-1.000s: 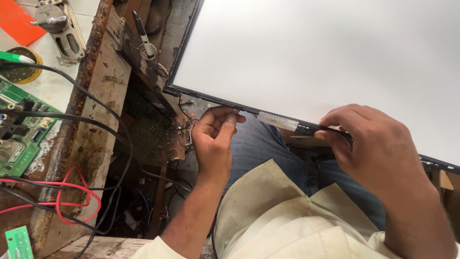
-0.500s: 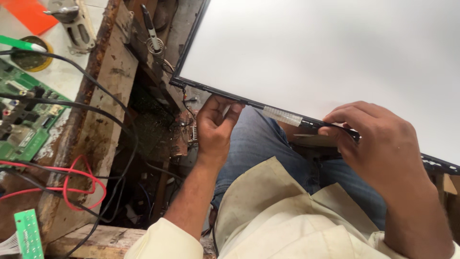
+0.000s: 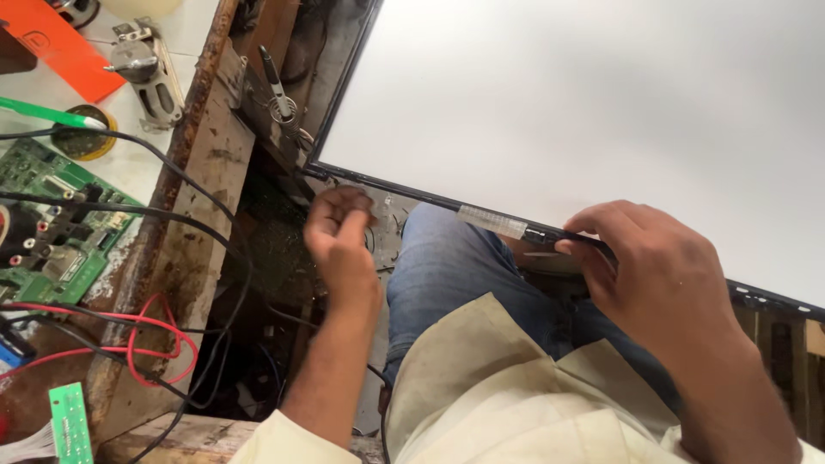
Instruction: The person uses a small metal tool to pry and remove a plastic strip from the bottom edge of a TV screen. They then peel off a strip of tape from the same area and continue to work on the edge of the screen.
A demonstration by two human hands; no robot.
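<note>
Fingers of the right hand (image 3: 653,266) pinch the black lower edge of a white display panel (image 3: 584,103) lying over the lap; the left hand (image 3: 339,236) hangs just below the panel's corner, blurred, fingers loosely curled, holding nothing visible

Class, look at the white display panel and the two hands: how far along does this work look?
Done: the white panel lies bare, a clear tape strip on its dark lower edge. In hand: the right hand grips that edge; the left hand is off it, fingers pinched, blurred. Left: the green circuit board sits apart, unattached.
</note>
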